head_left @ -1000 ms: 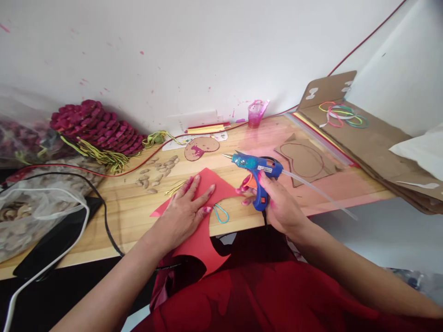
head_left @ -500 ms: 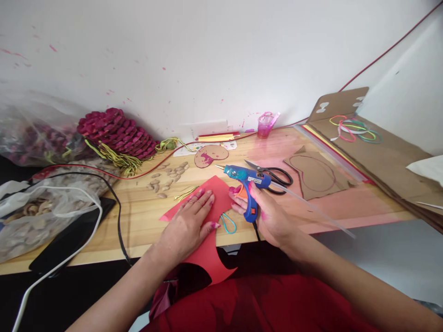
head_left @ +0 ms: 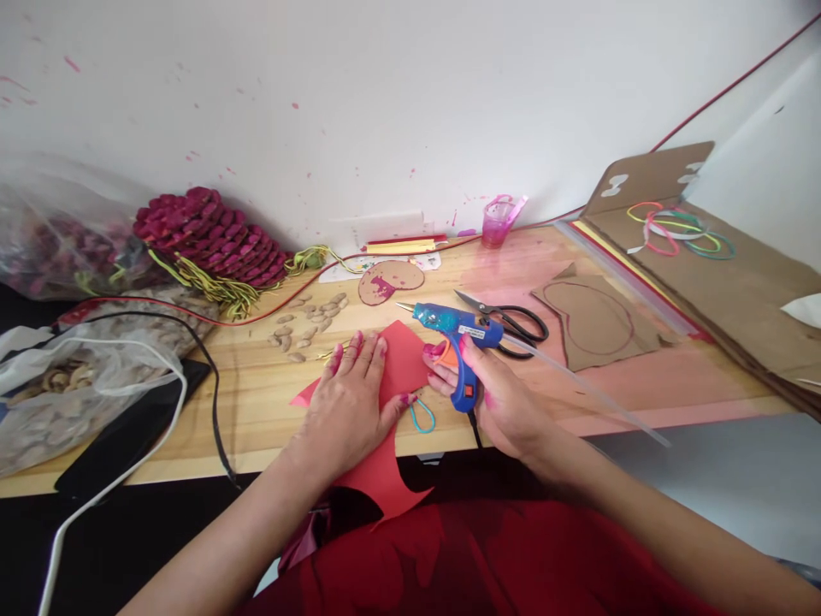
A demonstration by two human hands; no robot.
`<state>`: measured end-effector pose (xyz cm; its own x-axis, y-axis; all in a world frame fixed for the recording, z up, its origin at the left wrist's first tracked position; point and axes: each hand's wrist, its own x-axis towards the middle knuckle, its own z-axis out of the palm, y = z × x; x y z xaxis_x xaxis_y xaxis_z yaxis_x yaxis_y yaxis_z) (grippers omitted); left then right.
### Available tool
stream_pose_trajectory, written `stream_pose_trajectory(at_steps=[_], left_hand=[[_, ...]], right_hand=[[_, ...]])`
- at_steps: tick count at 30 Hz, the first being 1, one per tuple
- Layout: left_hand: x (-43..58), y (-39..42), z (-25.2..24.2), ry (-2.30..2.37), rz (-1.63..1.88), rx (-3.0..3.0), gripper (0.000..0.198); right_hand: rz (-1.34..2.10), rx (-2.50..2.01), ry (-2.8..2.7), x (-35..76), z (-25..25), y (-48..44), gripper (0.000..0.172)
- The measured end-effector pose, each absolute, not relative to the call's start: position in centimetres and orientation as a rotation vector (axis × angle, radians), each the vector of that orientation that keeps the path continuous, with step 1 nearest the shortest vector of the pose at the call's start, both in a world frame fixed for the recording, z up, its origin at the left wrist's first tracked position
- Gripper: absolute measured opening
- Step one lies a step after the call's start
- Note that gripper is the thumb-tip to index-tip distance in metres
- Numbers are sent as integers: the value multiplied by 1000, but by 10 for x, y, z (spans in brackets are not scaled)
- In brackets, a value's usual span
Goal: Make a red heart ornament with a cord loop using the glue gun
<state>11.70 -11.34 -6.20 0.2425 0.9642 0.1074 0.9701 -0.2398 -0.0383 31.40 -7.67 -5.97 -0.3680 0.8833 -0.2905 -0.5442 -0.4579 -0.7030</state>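
My left hand [head_left: 350, 402] lies flat with its fingers stretched out, pressing on a sheet of red paper [head_left: 404, 351] whose lower end hangs over the table's front edge. My right hand [head_left: 506, 402] is wrapped round the handle of a blue hot glue gun [head_left: 458, 325], its metal tip pointing left above the paper's far corner. A long clear glue stick [head_left: 590, 389] juts out of the gun's back. Between my hands a loop of teal cord [head_left: 422, 417] rests on the wood, partly under the paper. Black-handled scissors [head_left: 522, 323] lie just behind the gun.
Pistachio shells [head_left: 311, 321] are scattered at left, by a stack of magenta scale-like pieces [head_left: 209, 239]. A painted cardboard oval [head_left: 404, 278], a cup of pink paint [head_left: 497, 227] and marked cardboard [head_left: 593, 321] lie farther back. Cables [head_left: 215, 402] and shell-filled bags [head_left: 83, 402] crowd the left.
My left hand has slid slightly left and down over the red paper, showing more of its upper part. The glue gun stays in my right hand, nearly still. The view has shifted a little.
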Motion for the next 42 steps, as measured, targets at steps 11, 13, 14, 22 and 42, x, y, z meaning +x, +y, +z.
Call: stream_pose_trajectory(at_steps=[11, 13, 14, 22, 42], left_hand=[[112, -118, -55, -1766, -64, -2461, 64], [111, -118, -54, -1771, -60, -2459, 64], [111, -117, -54, -1776, -59, -2460, 64], [110, -116, -59, -1798, -115, -2500, 67], [115, -112, -57, -1764, -130, -2532, 72]], right_hand=[[1958, -893, -609, 312, -62, -74, 36], [1952, -888, -610, 312, -62, -73, 36], [1951, -882, -612, 311, -62, -73, 36], [1929, -910, -600, 308, -58, -73, 34], [1917, -971, -594, 307, -52, -70, 32]])
